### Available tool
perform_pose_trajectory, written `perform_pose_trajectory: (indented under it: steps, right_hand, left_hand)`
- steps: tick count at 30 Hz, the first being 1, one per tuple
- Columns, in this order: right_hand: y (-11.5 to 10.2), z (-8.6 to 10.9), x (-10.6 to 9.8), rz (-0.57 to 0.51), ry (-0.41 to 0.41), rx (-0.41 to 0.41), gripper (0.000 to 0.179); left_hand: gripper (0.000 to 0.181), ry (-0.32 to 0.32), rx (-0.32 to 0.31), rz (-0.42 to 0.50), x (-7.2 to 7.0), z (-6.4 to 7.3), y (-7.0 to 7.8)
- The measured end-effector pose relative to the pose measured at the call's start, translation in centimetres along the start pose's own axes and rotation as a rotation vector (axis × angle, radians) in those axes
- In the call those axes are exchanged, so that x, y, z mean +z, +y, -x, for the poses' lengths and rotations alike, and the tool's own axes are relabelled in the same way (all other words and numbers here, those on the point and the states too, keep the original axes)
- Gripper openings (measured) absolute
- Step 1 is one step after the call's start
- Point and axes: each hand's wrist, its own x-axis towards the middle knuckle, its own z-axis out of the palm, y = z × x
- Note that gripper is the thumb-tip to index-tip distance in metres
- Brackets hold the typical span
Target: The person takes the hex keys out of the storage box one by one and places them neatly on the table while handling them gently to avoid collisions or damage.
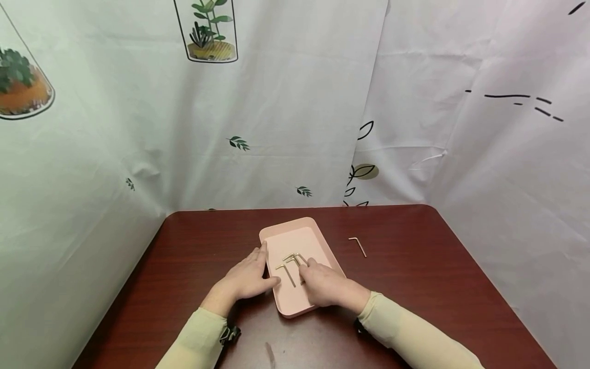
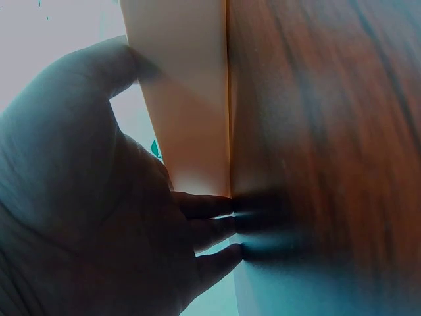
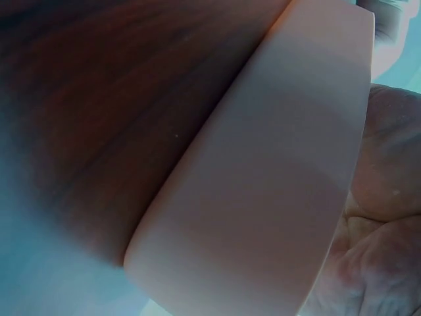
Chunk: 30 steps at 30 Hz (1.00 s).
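Observation:
A shallow pink tray (image 1: 287, 236) lies at an angle on the table. Several brass-coloured hex keys (image 1: 289, 277) are inside it, some overlapping. My left hand (image 1: 246, 277) rests along the tray's left side, fingers straight against the outer wall and thumb across the rim; the left wrist view shows its fingertips (image 2: 223, 258) low by the tabletop. Reaching over the near right rim, my right hand (image 1: 324, 284) pinches a hex key among the others, its shaft partly covered by the fingers. In the right wrist view the tray wall (image 3: 263, 164) hides those fingers.
One more hex key (image 1: 359, 247) lies on the dark red-brown table (image 1: 415, 287), right of the tray. White printed cloth (image 1: 276, 102) hangs behind and at both sides. A faint streak (image 1: 269, 354) marks the table near its front.

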Motion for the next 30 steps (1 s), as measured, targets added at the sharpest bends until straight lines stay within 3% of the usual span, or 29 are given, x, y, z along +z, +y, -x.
perform_pose_trajectory:
  steps: [14, 30]
  right_hand:
    - [0.6, 0.2, -0.1, 0.014, 0.030, -0.018, 0.026]
    - [0.9, 0.2, -1.0, -0.016, 0.027, 0.027, 0.022]
  left_hand:
    - [0.112, -0.011, -0.004, -0.005, -0.1, 0.1, 0.1]
    - [0.114, -0.009, 0.005, -0.005, -0.1, 0.0, -0.1]
